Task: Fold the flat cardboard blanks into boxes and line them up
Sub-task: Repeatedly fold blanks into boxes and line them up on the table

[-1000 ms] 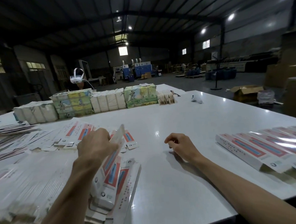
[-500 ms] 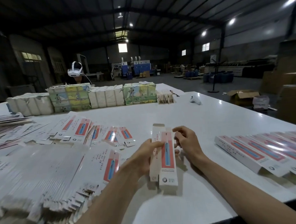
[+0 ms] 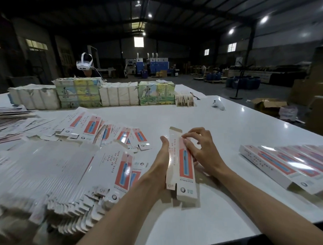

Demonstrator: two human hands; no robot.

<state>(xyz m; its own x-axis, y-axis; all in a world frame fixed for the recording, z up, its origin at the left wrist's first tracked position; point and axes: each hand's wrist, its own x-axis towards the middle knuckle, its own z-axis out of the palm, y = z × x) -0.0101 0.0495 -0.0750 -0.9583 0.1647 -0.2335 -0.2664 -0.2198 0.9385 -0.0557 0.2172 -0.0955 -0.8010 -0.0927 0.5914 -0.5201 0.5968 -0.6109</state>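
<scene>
Long cardboard blank, red panel, flap marked "QF", held above the table. Left hand grips its left edge; right hand curls over its right edge. Folded boxes lie to its right, flat blanks to its left.

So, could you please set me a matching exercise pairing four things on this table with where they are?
Things: 1 half-folded blank; 2 finished boxes; 3 pile of flat blanks; 4 white controller.
Places: A heaped at left; B far side, by itself; C between left hand and right hand; D lined up at right.
Pairs: 1-C, 2-D, 3-A, 4-B.
</scene>
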